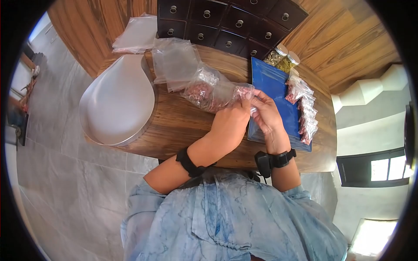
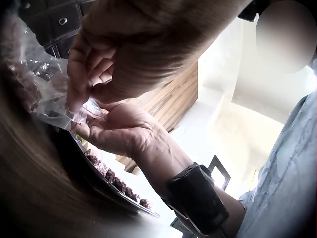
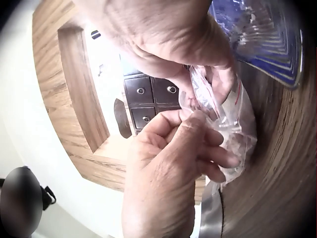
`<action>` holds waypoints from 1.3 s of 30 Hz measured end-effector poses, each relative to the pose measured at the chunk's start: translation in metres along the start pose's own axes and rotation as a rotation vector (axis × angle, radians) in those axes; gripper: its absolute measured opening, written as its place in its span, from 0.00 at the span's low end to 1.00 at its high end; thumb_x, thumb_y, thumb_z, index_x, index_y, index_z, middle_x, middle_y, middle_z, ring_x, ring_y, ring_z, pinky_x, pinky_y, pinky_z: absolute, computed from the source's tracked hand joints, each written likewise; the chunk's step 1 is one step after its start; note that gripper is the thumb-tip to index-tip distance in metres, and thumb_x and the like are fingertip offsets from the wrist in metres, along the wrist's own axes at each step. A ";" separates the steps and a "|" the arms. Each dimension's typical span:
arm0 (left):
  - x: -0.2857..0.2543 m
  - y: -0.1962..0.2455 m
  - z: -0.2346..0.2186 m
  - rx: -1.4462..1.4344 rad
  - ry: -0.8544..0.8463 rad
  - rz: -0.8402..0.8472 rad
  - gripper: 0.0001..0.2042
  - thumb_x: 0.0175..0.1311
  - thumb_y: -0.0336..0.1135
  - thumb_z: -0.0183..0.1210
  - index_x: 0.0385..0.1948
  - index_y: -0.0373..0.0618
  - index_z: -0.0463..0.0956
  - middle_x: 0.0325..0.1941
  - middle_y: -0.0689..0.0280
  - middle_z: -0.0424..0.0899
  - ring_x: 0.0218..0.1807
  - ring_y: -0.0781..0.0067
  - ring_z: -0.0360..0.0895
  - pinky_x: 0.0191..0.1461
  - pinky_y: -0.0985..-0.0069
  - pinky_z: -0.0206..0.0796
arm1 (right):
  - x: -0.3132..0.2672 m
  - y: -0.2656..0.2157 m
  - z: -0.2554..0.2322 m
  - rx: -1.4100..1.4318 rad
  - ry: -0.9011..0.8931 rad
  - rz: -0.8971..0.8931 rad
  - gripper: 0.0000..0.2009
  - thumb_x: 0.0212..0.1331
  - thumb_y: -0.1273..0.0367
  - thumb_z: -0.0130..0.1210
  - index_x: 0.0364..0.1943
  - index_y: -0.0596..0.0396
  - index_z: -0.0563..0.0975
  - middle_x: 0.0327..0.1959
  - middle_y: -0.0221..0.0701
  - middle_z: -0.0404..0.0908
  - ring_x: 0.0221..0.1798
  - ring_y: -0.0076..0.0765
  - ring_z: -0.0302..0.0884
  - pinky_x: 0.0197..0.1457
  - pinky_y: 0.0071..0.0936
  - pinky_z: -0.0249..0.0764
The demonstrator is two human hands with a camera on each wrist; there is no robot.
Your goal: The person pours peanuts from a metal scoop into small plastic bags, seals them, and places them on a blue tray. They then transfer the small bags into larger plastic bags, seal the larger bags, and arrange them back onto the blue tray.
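Note:
Near the table's middle, my left hand (image 1: 233, 124) (image 2: 138, 54) (image 3: 166, 168) and right hand (image 1: 267, 114) (image 2: 126, 130) (image 3: 163, 34) meet at a small clear zip bag (image 1: 243, 90) (image 3: 204, 91). Thumb and fingers of both pinch its edge, which shows a red line in the wrist views. Reddish pieces show in its lower part in the head view. Directly left of it lies a larger clear bag (image 1: 199, 93) with reddish contents; the left forearm passes in front of the table below it. Where the two bags touch or overlap is hard to tell.
A drop-shaped metal tray (image 1: 117, 100) stands at left. Flat clear bags (image 1: 174, 61) lie behind. Blue trays (image 1: 272, 87) are stacked at right, with several small filled bags (image 1: 308, 115) along their edge. Two jars (image 1: 288, 63) and a dark drawer cabinet (image 1: 222, 21) stand at the back.

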State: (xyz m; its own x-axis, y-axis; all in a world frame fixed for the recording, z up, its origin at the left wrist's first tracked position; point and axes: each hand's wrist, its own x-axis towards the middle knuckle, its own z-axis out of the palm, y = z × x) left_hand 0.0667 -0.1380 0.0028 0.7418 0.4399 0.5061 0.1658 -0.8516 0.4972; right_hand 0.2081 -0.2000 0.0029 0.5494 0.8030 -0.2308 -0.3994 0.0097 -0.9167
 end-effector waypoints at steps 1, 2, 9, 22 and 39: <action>0.000 0.000 0.000 -0.014 -0.026 -0.018 0.17 0.52 0.24 0.53 0.46 0.29 0.68 0.28 0.53 0.79 0.27 0.54 0.80 0.27 0.64 0.73 | 0.000 0.001 0.002 0.027 0.008 0.017 0.10 0.59 0.75 0.56 0.44 0.62 0.74 0.40 0.37 0.81 0.41 0.29 0.79 0.42 0.22 0.78; 0.001 0.001 -0.001 -0.027 -0.051 -0.035 0.18 0.51 0.24 0.54 0.46 0.29 0.67 0.29 0.52 0.79 0.28 0.52 0.80 0.27 0.63 0.72 | -0.002 0.001 0.007 0.054 0.016 0.033 0.10 0.60 0.74 0.56 0.44 0.62 0.75 0.40 0.36 0.81 0.40 0.28 0.79 0.42 0.22 0.78; 0.000 0.001 0.002 -0.071 -0.050 -0.029 0.20 0.50 0.24 0.55 0.47 0.28 0.66 0.29 0.50 0.78 0.27 0.50 0.80 0.28 0.61 0.72 | 0.004 0.007 0.003 -0.025 -0.034 0.103 0.11 0.61 0.72 0.56 0.45 0.63 0.75 0.38 0.35 0.80 0.39 0.28 0.79 0.42 0.23 0.79; 0.006 0.003 -0.002 -0.029 -0.057 -0.032 0.11 0.50 0.25 0.56 0.35 0.34 0.69 0.28 0.52 0.79 0.27 0.51 0.80 0.28 0.62 0.72 | 0.008 -0.001 0.005 -0.159 -0.106 0.106 0.11 0.59 0.77 0.54 0.46 0.66 0.76 0.40 0.38 0.81 0.36 0.26 0.79 0.36 0.19 0.77; 0.002 0.008 0.004 -0.039 -0.085 -0.028 0.09 0.50 0.25 0.55 0.34 0.34 0.70 0.26 0.52 0.80 0.27 0.52 0.81 0.27 0.63 0.72 | 0.007 0.003 0.019 0.228 -0.060 0.176 0.10 0.57 0.77 0.58 0.42 0.63 0.75 0.37 0.37 0.80 0.35 0.30 0.80 0.34 0.26 0.79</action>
State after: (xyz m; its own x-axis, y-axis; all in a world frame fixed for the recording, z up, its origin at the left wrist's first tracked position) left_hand 0.0728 -0.1454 0.0051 0.7900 0.4361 0.4310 0.1627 -0.8269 0.5384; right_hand 0.1965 -0.1833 0.0050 0.4153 0.8380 -0.3538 -0.6431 -0.0046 -0.7657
